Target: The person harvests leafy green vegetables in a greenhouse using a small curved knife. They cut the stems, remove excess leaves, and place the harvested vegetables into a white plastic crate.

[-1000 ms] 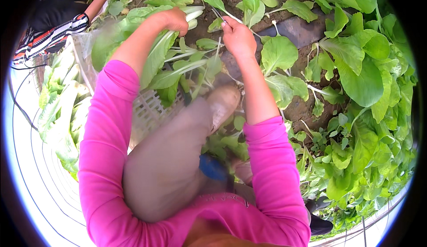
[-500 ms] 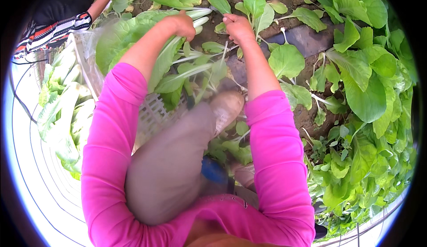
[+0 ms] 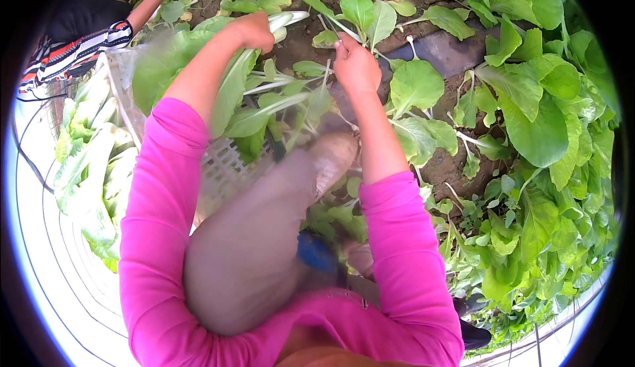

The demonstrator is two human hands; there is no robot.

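My left hand (image 3: 253, 32) is closed around a bunch of leafy greens (image 3: 231, 92). Its thick white stalks point right past my fist, and its broad leaves hang left and toward me. To the right, my right hand (image 3: 357, 66) is closed, thumb against the fingers. A thin, dark, blade-like thing pokes up from the fingertips; my fist hides the rest. Just beyond it lies a loose leaf (image 3: 317, 5) with a pale stem. A small leafy plant (image 3: 358, 10) stands on the soil close to those fingertips.
Cut leaves lie scattered over brown soil (image 3: 446, 168). Dense greens (image 3: 536, 116) grow along the right. At left are a white plastic crate (image 3: 225, 165) and a pile of harvested greens (image 3: 99, 162). Another person's arm (image 3: 155, 0) reaches in at the upper left. My shoe (image 3: 334, 159) is below my hands.
My right hand has drawn back slightly toward me, and the leaf at its fingertips now lies loose beyond it. My left hand, still gripping the greens, has shifted a little left.
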